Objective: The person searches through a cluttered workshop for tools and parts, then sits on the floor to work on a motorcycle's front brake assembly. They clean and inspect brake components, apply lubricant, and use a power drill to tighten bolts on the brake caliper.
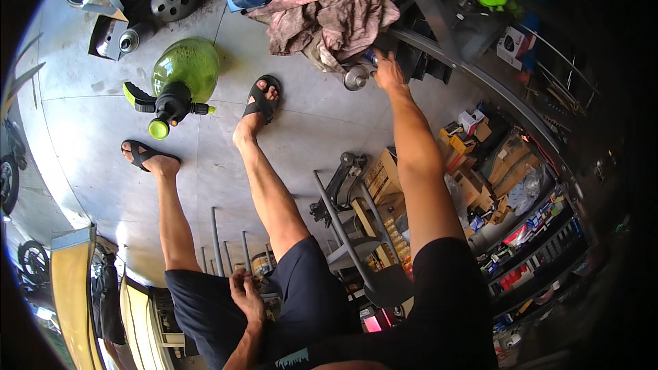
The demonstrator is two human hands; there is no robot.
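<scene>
Toward seven o'clock, the left hand (pixel 249 299) is hovering near dark shorts (pixel 202 301), apart from the right hand (pixel 391 74) at one; whether either is gripping anything, I cannot tell. Careless nudging could topple the silver can (pixel 356 79) sitting near twelve, beside the stained rag (pixel 329 20).

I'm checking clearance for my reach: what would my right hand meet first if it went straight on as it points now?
Probably the small blue item at the fingers of your right hand, perhaps already touched; then the crumpled pink-brown fabric rag. Depth is unclear.
</scene>
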